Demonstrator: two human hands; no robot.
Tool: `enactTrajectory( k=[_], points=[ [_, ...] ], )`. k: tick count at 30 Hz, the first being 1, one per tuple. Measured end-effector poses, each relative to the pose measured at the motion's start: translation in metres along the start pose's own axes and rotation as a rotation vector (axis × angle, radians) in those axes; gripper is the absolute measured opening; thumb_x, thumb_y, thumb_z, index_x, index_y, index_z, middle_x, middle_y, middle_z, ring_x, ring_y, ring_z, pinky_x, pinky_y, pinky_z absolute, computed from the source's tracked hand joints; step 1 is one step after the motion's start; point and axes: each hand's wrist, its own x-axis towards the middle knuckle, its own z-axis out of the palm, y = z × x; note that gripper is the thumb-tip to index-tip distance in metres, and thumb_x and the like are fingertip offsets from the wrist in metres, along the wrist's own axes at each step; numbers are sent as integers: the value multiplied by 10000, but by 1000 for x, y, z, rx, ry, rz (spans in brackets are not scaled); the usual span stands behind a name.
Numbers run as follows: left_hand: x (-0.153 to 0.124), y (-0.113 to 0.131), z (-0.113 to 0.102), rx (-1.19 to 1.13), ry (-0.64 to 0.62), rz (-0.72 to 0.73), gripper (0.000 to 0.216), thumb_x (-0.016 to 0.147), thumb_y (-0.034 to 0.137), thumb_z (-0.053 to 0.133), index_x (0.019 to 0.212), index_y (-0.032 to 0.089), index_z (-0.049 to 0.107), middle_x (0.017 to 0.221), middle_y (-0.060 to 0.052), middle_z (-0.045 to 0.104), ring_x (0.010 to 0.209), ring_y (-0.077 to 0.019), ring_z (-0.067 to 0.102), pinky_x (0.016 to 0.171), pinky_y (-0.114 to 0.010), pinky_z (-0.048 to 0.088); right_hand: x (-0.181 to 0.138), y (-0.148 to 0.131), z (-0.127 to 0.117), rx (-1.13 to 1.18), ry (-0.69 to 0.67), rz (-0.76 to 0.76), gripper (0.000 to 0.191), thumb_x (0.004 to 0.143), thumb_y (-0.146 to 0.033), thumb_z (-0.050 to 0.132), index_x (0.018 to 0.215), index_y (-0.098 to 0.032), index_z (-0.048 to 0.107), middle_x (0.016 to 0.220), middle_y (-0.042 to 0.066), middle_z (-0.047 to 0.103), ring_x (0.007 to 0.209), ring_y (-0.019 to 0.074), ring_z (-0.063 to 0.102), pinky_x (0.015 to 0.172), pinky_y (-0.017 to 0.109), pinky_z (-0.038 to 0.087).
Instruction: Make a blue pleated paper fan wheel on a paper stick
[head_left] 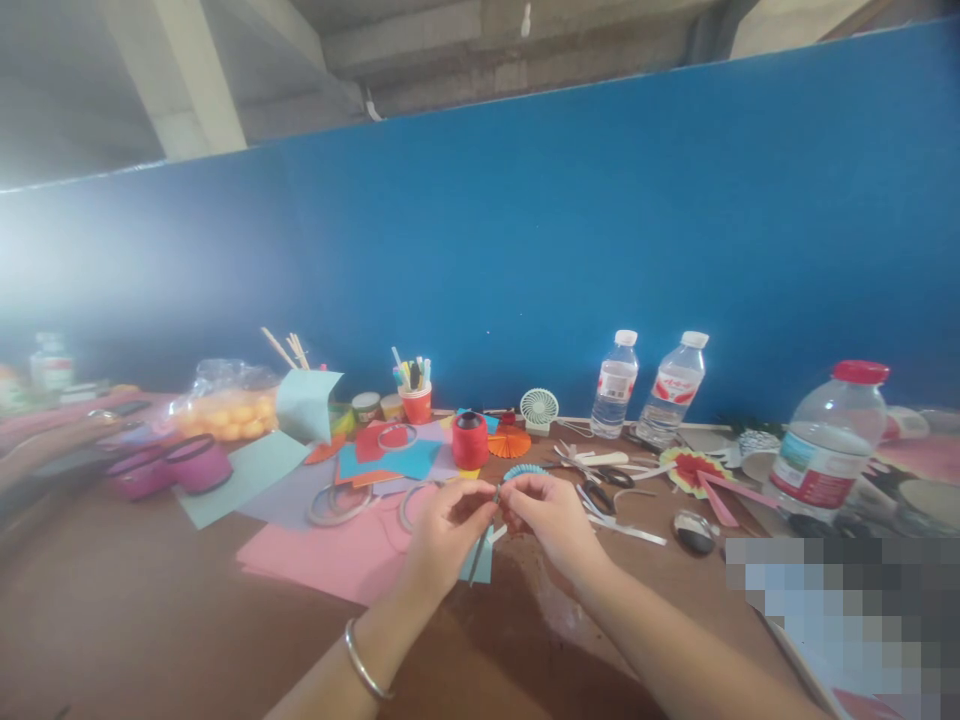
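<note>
My left hand [450, 525], with a silver bangle at the wrist, pinches a thin, dark grey-green strip [478, 560] whose loose end hangs down toward the table. My right hand [553, 518] is closed at the strip's upper end, its fingertips almost touching those of the left. What the strip is made of is too small to tell. Beneath the hands lies a small light blue paper piece [484, 570], beside a stack of pink paper [322, 560]. A light blue pleated paper [523, 470] and an orange paper fan [510, 443] lie just beyond.
Scissors [604, 485] and white paper strips [630, 530] lie to the right, near a computer mouse [694, 533]. Water bottles [615, 385] and a large red-capped bottle [831, 440] stand behind. A red spool-like object [469, 442], pen cup [417, 403] and purple containers [199, 465] occupy the left.
</note>
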Motion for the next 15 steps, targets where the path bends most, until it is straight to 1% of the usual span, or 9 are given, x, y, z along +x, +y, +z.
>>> enactTrajectory(
  k=[3, 6, 15],
  points=[
    [-1, 0, -1, 75, 3, 71, 118, 705, 223, 630, 813, 190, 666, 833, -55, 660, 772, -197, 597, 699, -285, 461, -1, -1, 0, -14, 1, -10, 94, 623, -228, 549, 598, -147, 592, 470, -36, 524, 441, 85, 456, 469, 213, 393],
    [-1, 2, -1, 141, -6, 109, 111, 723, 217, 610, 812, 198, 674, 830, -53, 663, 758, -196, 601, 688, -287, 469, -1, -1, -1, -30, 4, -10, 89, 624, -227, 551, 593, -151, 584, 452, -40, 516, 439, 88, 454, 468, 213, 388],
    [-1, 0, -2, 173, -29, 105, 142, 762, 243, 583, 858, 197, 676, 876, -58, 668, 809, -202, 606, 736, -293, 471, -1, -2, 0, -37, 3, -30, 95, 631, -223, 537, 583, -153, 582, 446, -43, 501, 442, 88, 445, 455, 203, 378]
  ],
)
